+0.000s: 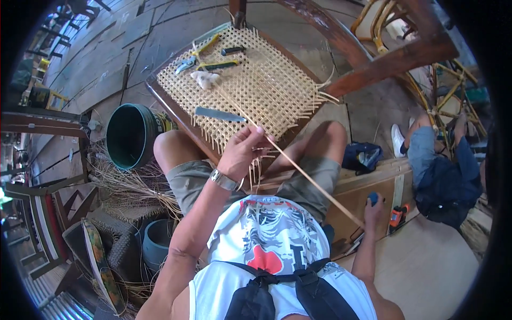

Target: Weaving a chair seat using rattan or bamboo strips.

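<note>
The left hand (242, 149) pinches the cane strip (302, 170) above the near part of the woven seat panel (272, 69); the strip's long axis runs diagonally, far left to near right; its near end lies beside the right hand (374, 212), fingers closed on a blue item (373, 198).

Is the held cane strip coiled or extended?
Extended: the cane strip runs nearly straight from over the woven seat, through the left hand, toward the right hand.
</note>
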